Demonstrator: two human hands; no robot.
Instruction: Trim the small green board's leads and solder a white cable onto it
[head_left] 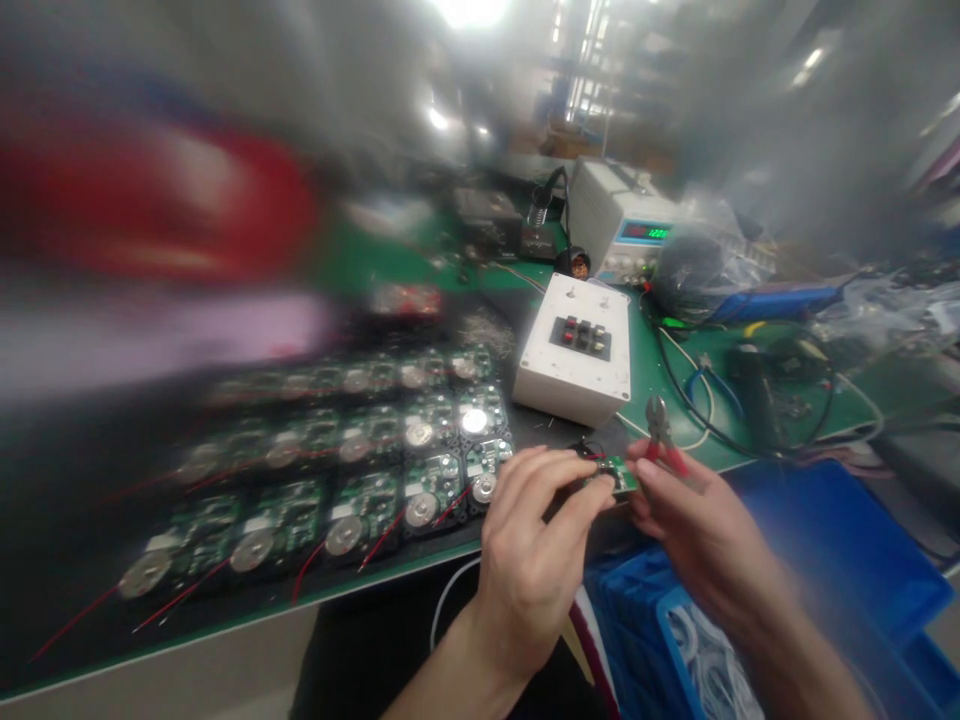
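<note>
Between my two hands, just off the bench's front edge, is a small green circuit board (621,474). My left hand (536,540) pinches its left side with thumb and fingertips, which hide part of it. My right hand (694,505) touches the board's right edge with its fingertips and also grips red-handled side cutters (658,425), jaws pointing up and away. To the left of my hands, several rows of circuit boards (360,490) with round metal discs lie on a black mat, thin red wires trailing from the nearest ones.
A white switch box (577,345) stands just beyond my hands. Behind it are a power supply (622,215) with a lit green display and a soldering iron stand (540,215). Cables (705,390) loop at the right. Below sits a blue crate (637,630) holding white material.
</note>
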